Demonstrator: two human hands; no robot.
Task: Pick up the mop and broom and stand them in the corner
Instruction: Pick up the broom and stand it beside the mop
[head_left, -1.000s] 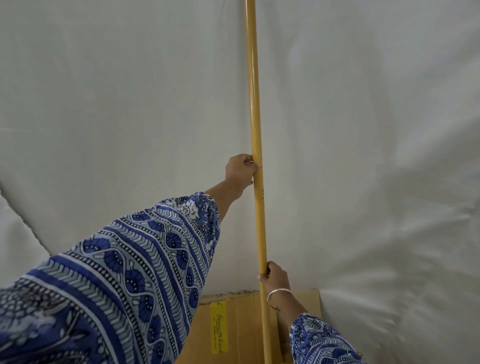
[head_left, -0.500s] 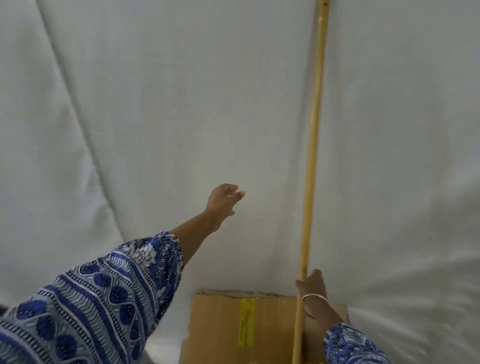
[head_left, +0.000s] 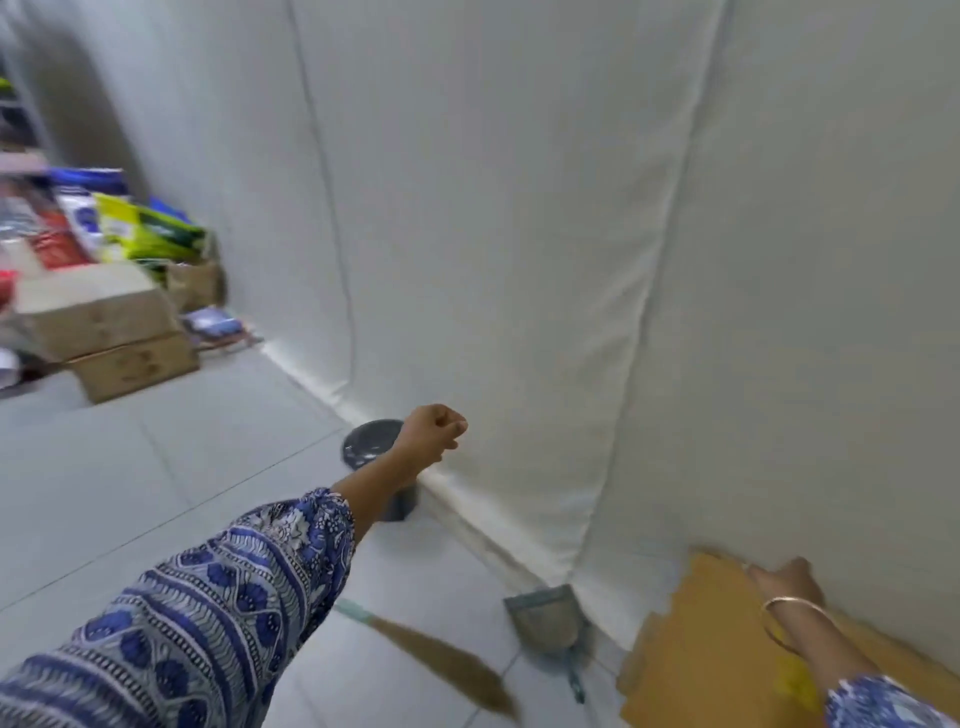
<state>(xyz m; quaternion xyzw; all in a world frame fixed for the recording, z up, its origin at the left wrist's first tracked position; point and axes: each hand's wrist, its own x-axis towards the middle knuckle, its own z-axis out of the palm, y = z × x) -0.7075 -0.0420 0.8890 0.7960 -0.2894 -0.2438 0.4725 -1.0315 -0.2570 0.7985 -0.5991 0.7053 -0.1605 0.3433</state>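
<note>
The broom with brown straw bristles and a pale green handle (head_left: 441, 657) lies flat on the grey tiled floor (head_left: 130, 493), near the person, between the patterned blue sleeve (head_left: 208, 623) and the grey metal dustpan (head_left: 545, 616) that leans at the foot of the white cloth wall (head_left: 519, 260). Most of its handle is hidden behind the sleeve. The mop is not in this view, so I cannot tell where it stands.

The left hand (head_left: 434, 428) is raised over the floor with the fingers curled loosely together, and it holds nothing. The right hand (head_left: 784, 579), with a thin bangle on the wrist, lies spread at the near right on the flat brown cardboard (head_left: 691, 649); the picture is blurred there, but I see nothing in it.

I judge that the step in hand is to fetch the broom. To do it well, the person should bend down and take the handle, not the loose bristles, which would bend. It is best to lift it clear of the dustpan just beside it and of the dark round bin (head_left: 371, 441) further along the wall. Then the broom should go to the corner fold at the right, bristles down on the floor, the handle leaned into the fold, because the soft cloth may let it slide sideways.
</note>
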